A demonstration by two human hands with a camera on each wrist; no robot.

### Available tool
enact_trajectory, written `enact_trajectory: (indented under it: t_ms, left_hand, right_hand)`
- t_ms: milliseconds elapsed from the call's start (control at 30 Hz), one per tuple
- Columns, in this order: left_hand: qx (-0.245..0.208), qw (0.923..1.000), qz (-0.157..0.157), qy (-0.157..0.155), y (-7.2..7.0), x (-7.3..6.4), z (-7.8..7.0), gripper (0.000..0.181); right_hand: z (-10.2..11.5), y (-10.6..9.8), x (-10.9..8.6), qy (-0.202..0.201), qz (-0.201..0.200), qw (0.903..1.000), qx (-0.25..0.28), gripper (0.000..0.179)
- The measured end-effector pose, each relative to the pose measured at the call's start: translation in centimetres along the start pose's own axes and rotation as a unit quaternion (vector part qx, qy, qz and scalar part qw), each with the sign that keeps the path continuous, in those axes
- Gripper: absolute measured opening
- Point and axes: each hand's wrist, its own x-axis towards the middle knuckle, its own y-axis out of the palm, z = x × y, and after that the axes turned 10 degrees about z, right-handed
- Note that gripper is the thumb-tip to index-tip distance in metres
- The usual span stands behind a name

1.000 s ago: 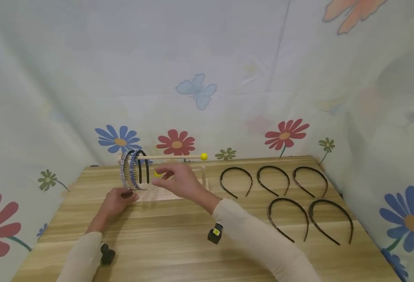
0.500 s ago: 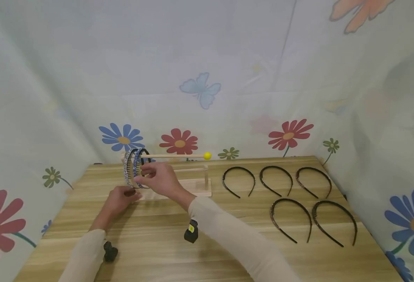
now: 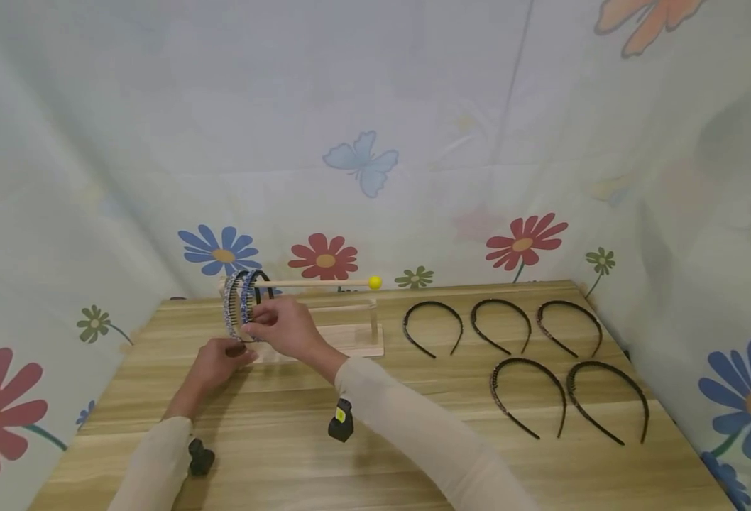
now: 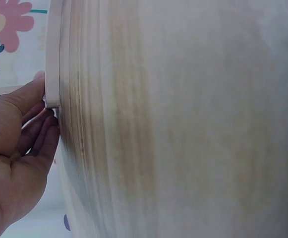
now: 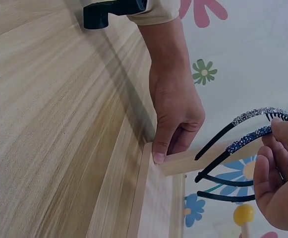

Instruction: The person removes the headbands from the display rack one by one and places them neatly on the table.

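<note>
A wooden rack with a pale base (image 3: 365, 341) stands at the back left of the table. My left hand (image 3: 217, 360) grips the base's left end, thumb on top and fingers curled at the side, as the left wrist view (image 4: 32, 119) also shows. Two headbands hang on the upper rod: a silver-sparkled one (image 5: 255, 114) on the left and a blue-sparkled one (image 5: 248, 139) beside it. My right hand (image 3: 286, 328) pinches the blue headband on its decorated band between thumb and fingers. Both headbands' black ends point downward in the head view.
Several black headbands (image 3: 436, 305) lie in two rows on the right of the wooden table (image 3: 286, 440). The rack's upper rod ends in a yellow ball (image 3: 375, 282), and a lower rod (image 3: 343, 307) runs beneath. A flower-printed cloth (image 3: 439, 213) hangs behind the table.
My right hand has moved left from beside the headbands onto the blue one and now pinches it. The left hand has stayed on the rack's base.
</note>
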Motion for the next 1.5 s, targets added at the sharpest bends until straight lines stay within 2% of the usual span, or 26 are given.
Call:
enact_trajectory:
  t_ms: [167,333,533,700,933,1233,1500]
  left_hand:
    - [0.004,1.0000,0.000,-0.004,0.2,0.0,0.1,0.031]
    - [0.002,1.0000,-0.004,0.007,0.3,0.0,0.0,0.030]
    - [0.014,0.9997,-0.019,0.012,0.1,-0.1,-0.1,0.029]
    - [0.015,0.9998,-0.011,0.007,0.2,0.0,-0.1,0.032]
    - [0.008,1.0000,-0.005,0.001,0.2,0.1,-0.1,0.037]
    - [0.014,0.9999,-0.007,0.002,0.3,0.1,0.0,0.037]
    - [0.012,0.9999,0.002,-0.002,0.4,0.2,0.1,0.037]
  right_hand:
    - [0.3,-0.4,-0.2,0.003,-0.001,0.9996,-0.028,0.023]
    - [0.6,-1.2,-0.4,-0.002,-0.003,0.9984,-0.056,0.022]
    - [1.0,-2.2,-0.7,0.001,-0.018,0.9986,-0.049,0.024]
    - [1.3,-3.0,-1.1,-0.005,-0.026,0.9988,-0.042,0.020]
    - [1.2,-4.0,-1.7,-0.006,-0.039,0.9978,-0.052,0.029]
    - [1.1,-5.2,-2.5,0.007,-0.045,0.9975,-0.054,0.029]
    - [1.4,-6.4,-3.0,-0.006,-0.058,0.9962,-0.065,0.023]
